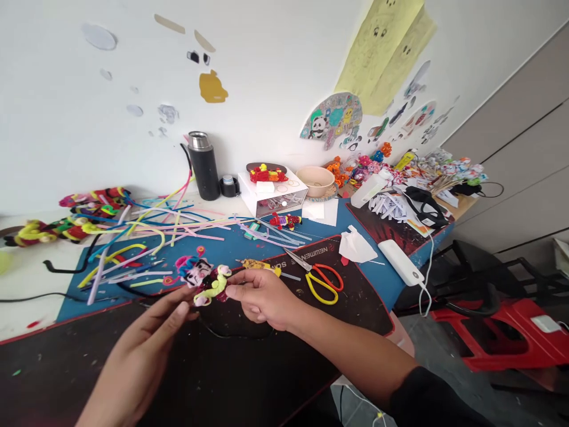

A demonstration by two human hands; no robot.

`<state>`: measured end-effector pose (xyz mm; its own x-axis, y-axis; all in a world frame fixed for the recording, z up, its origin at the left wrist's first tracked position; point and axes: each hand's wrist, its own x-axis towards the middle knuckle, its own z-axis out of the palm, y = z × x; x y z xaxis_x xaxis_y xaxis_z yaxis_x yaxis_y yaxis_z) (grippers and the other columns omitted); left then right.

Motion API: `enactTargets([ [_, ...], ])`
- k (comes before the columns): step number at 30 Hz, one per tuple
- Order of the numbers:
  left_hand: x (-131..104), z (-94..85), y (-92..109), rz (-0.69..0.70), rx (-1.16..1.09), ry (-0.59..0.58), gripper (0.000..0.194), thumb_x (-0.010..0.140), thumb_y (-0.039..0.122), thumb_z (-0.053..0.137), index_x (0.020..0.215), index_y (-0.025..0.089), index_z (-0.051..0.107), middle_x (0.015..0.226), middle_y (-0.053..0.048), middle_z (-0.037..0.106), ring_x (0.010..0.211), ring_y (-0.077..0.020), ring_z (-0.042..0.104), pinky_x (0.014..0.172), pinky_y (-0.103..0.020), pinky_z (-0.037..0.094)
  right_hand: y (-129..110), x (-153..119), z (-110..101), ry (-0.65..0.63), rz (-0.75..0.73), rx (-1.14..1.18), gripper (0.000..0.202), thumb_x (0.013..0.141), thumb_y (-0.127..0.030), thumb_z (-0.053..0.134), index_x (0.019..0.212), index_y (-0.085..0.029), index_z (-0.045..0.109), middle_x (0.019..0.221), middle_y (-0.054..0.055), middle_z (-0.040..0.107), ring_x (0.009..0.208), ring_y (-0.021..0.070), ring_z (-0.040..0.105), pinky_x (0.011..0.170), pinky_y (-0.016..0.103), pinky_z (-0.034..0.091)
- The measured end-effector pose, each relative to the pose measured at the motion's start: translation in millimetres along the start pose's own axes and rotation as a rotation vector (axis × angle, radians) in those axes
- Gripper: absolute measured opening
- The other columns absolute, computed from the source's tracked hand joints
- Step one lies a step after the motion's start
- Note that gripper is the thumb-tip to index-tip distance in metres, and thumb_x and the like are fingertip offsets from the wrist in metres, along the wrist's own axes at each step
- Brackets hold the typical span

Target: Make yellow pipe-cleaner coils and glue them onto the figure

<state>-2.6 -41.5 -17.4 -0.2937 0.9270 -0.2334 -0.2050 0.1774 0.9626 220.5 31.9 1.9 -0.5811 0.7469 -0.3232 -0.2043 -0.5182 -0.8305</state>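
A small pipe-cleaner figure [216, 286] with a pale face, blue and pink top and yellow arms is held above the black mat [200, 379]. My right hand [262, 296] pinches its right side between thumb and fingers. My left hand [151, 338] has its fingers closed at the figure's lower left; the fingertips are partly hidden behind it. Scissors [317, 279] with red and yellow handles lie open to the right of my right hand. Behind the figure, a yellow item [262, 266] rests on the mat.
Loose pipe cleaners [146, 237] spread over the back left, beside more figures [33, 232]. Along the wall stand a black thermos [204, 169], a white box [271, 196] and a bowl [315, 181]. A white power bank [400, 263] lies right; a red stool [502, 335] stands beyond.
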Motion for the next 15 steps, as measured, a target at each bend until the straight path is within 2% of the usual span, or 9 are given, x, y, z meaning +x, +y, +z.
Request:
enactTargets([
  [2, -4, 19.9, 6, -0.138, -0.105, 0.017, 0.065, 0.051, 0.065, 0.108, 0.1, 0.025, 0.093, 0.103, -0.011, 0.091, 0.098, -0.0358, 0.082, 0.081, -0.039, 0.069, 5, -1, 5, 0.028, -0.017, 0.017, 0.056, 0.071, -0.057, 0.102, 0.096, -0.02, 0.067, 0.043, -0.016, 0.046, 0.034, 0.0053, 0.025, 0.04, 0.025, 0.016],
  [4, -5, 34.5, 11, -0.179, -0.187, -0.002, 0.064, 0.046, 0.062, 0.111, 0.094, 0.024, 0.093, 0.106, -0.012, 0.091, 0.102, -0.0349, 0.082, 0.083, -0.037, 0.069, 9, -1, 9, 0.048, -0.019, 0.028, 0.058, 0.071, -0.058, 0.103, 0.097, -0.02, 0.066, 0.042, -0.017, 0.045, 0.034, 0.0049, 0.025, 0.041, 0.025, 0.016],
  [8, -4, 46.9, 8, -0.15, -0.282, -0.048, 0.055, 0.056, 0.06, 0.109, 0.092, 0.023, 0.093, 0.112, -0.014, 0.09, 0.106, -0.0358, 0.082, 0.085, -0.04, 0.07, 14, -3, 14, 0.058, -0.031, 0.044, 0.06, 0.073, -0.061, 0.102, 0.098, -0.02, 0.065, 0.043, -0.017, 0.044, 0.034, 0.0042, 0.026, 0.043, 0.025, 0.016],
  [15, -1, 46.2, -6, -0.157, -0.337, -0.093, 0.05, 0.065, 0.053, 0.107, 0.101, 0.023, 0.092, 0.115, -0.015, 0.09, 0.116, -0.0409, 0.081, 0.103, -0.052, 0.067, 16, -5, 16, 0.019, -0.023, -0.01, 0.061, 0.073, -0.065, 0.1, 0.094, -0.02, 0.065, 0.046, -0.015, 0.048, 0.034, 0.0053, 0.033, 0.041, 0.025, 0.02],
])
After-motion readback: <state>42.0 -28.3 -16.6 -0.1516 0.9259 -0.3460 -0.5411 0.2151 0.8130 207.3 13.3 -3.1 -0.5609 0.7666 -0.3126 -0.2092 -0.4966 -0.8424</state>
